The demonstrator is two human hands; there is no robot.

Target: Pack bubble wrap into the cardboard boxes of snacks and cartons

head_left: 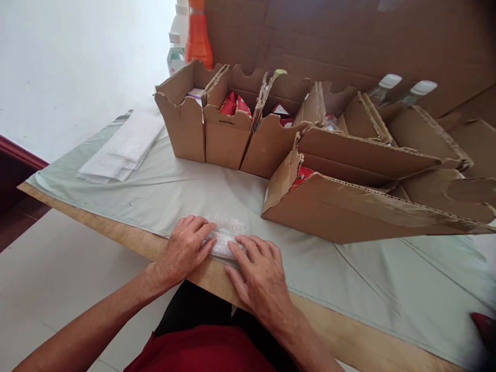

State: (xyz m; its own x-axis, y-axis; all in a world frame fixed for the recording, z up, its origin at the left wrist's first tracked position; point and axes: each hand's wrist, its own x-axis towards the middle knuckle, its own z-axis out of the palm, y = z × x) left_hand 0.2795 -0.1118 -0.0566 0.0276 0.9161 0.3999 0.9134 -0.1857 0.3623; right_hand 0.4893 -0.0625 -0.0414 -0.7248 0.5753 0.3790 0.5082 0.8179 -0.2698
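A small folded or rolled piece of bubble wrap (227, 236) lies on the cloth near the table's front edge. Whether something is inside it cannot be made out. My left hand (186, 245) grips its left end, with fingers on top and the thumb at the near side. At the right end, my right hand (258, 266) has its curved fingertips on the wrap, and the thumb sits lower, by the wooden edge. Flat sheets of bubble wrap (124, 142) are stacked at the left of the table.
Several cardboard bins (228, 139) stand in a row at the back, some with red packets (235, 105) inside. A long cardboard box (372, 206) stands to the right of my hands. An orange bottle (198, 39) and clear bottles with white caps (389, 81) stand behind.
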